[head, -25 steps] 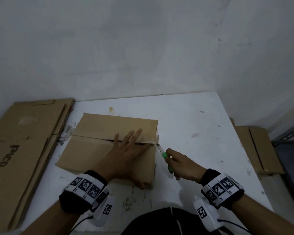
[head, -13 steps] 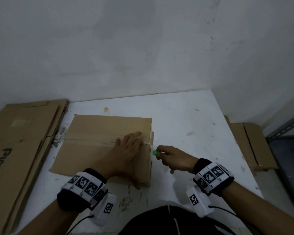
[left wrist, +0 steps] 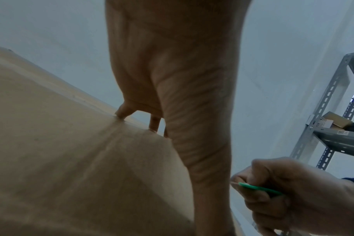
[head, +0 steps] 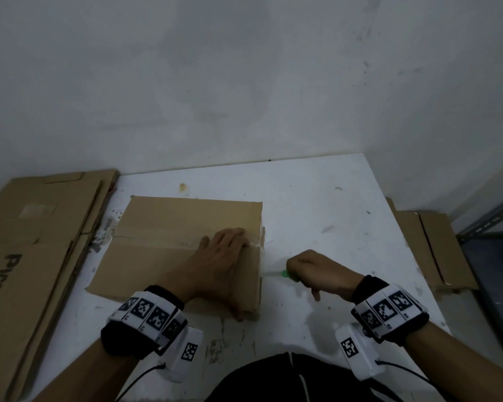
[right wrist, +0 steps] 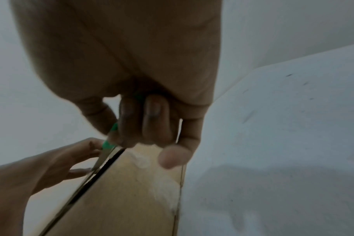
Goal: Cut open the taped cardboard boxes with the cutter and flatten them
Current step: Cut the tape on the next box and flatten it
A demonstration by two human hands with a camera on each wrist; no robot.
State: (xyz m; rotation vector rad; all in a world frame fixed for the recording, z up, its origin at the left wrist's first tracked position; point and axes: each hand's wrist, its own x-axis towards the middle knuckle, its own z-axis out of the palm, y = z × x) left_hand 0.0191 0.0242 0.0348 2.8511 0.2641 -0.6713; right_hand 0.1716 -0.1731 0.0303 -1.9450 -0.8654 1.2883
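Two flattened cardboard sheets (head: 27,256) lie at the left edge of the white tabletop (head: 317,198). Beside them the box (head: 169,245) sits under the left hand (head: 224,256), fingers bent, pressing its top. Just right, the right hand (head: 314,271) grips the green cutter (head: 285,274).

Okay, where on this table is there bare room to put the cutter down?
The white table is bare beyond the right hand, between the cardboard box and the right edge, and behind the box toward the wall. Flattened cardboard crowds the left side.
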